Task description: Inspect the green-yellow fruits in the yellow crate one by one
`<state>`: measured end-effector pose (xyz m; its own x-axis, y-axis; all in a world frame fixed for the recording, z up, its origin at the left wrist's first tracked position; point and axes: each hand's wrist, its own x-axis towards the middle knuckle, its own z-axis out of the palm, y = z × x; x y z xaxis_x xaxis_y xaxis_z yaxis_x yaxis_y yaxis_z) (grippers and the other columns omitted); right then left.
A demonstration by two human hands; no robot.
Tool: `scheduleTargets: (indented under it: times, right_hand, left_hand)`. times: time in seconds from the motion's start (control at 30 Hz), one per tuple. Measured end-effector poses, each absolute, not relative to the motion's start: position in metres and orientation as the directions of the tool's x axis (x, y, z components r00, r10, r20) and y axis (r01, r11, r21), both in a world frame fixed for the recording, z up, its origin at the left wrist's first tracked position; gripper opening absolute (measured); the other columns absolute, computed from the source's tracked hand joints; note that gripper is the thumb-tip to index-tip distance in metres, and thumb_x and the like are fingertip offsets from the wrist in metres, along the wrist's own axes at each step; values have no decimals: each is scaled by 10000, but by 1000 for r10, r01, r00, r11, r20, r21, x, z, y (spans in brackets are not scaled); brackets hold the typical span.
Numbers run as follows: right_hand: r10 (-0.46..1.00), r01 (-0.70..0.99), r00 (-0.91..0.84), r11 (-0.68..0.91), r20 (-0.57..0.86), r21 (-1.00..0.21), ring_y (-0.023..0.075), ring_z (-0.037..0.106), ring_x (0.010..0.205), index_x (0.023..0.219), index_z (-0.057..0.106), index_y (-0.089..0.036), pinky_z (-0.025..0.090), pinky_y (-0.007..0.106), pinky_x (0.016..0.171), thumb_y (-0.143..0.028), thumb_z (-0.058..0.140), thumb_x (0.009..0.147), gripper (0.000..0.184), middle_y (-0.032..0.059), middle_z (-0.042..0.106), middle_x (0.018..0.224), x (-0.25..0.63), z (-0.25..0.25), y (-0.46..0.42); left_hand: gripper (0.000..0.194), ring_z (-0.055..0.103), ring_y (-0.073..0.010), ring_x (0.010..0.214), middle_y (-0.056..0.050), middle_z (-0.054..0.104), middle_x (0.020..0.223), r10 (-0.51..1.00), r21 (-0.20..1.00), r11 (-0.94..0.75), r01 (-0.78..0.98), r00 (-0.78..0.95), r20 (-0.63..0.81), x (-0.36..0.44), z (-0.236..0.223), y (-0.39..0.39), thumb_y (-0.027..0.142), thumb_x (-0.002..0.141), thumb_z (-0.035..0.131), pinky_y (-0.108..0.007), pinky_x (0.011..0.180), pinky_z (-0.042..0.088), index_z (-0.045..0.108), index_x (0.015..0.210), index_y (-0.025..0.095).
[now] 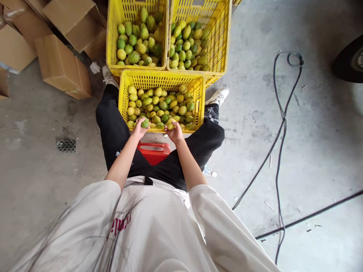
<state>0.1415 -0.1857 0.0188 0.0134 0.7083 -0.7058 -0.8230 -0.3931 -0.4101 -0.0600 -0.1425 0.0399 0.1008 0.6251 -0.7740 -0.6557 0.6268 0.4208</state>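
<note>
My left hand (140,128) is closed around a bumpy green lemon (145,122). In my right hand (175,133) is a yellow-green lemon (170,124), gripped by the fingers. Both hands are over the near edge of a yellow plastic crate (201,102) that stands between my legs. Many yellow and green lemons (163,105) lie loose inside it. Behind it, a left yellow crate (112,37) holds greener, rougher lemons (134,57), and a right yellow crate (224,37) holds smoother ones (186,45).
A red plastic stool (154,154) is beneath me. Cardboard boxes (61,62) are piled at the upper left. Black cable (279,151) runs over the concrete floor at right, near a tire (350,60). A clear bottle (210,172) lies by my right leg.
</note>
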Motion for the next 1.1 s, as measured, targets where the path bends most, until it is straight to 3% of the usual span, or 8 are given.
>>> scheduleTargets:
  times: [0.17,0.27,0.33,0.4,0.57,0.7,0.93,1.1]
  right_hand:
    - [729,-820,6,-388,-685,-420,183,688,726,1010,594,-276,571,242,571,-403,760,913,231,-13,680,821,142,18,-187]
    - [741,-826,2,-377,-671,-419,241,758,900,1067,630,-273,614,291,620,-417,677,915,215,34,760,955,142,19,-188]
    - [742,-830,-3,-376,-670,-412,273,771,996,1096,641,-267,651,337,679,-384,621,899,230,52,779,999,142,19,-188]
    - [739,-831,-10,-382,-674,-405,272,772,990,1106,643,-266,664,349,693,-344,604,879,243,48,780,989,143,19,-188]
    - [717,-815,-48,-431,-695,-388,178,687,703,1037,634,-264,568,224,528,-322,713,882,183,9,730,859,146,17,-187]
    - [713,-809,-59,-444,-698,-385,134,618,611,1002,619,-267,498,177,467,-313,769,891,193,-16,705,826,145,17,-187]
    - [719,-810,-61,-441,-692,-387,156,681,651,1019,614,-277,551,204,481,-378,793,916,230,-17,724,859,144,17,-188]
    - [720,-823,-61,-428,-692,-373,245,793,874,1044,587,-274,689,326,628,-431,681,932,215,49,805,1041,147,17,-189]
  left_hand:
    - [297,725,-131,673,15,745,822,639,444,613,-654,79,-766,-57,45,-144,361,902,862,-218,588,515,607,1008,250]
    - [189,758,-168,744,-5,744,817,643,433,618,-656,105,-759,-57,50,-144,423,1052,644,-280,733,628,646,1023,236]
    - [238,791,-188,842,-19,754,840,640,424,630,-651,124,-759,-58,50,-144,346,1109,474,-322,840,663,663,1030,224]
    - [259,808,-207,955,-34,759,859,628,418,647,-637,134,-767,-58,49,-142,266,1110,428,-336,909,666,666,1023,213]
    - [89,781,-173,941,-10,767,911,626,433,641,-633,105,-773,-58,38,-142,262,1050,674,-300,940,636,655,969,230]
    - [174,759,-149,851,5,770,931,645,453,625,-636,93,-759,-59,32,-144,284,971,814,-288,889,631,650,948,232]
    - [329,743,-124,767,56,714,859,677,500,608,-617,74,-732,-57,33,-147,287,932,875,-249,809,628,549,933,241]
    - [407,776,-144,806,62,690,853,681,517,601,-610,51,-731,-58,36,-147,251,902,890,-281,865,628,487,955,252]
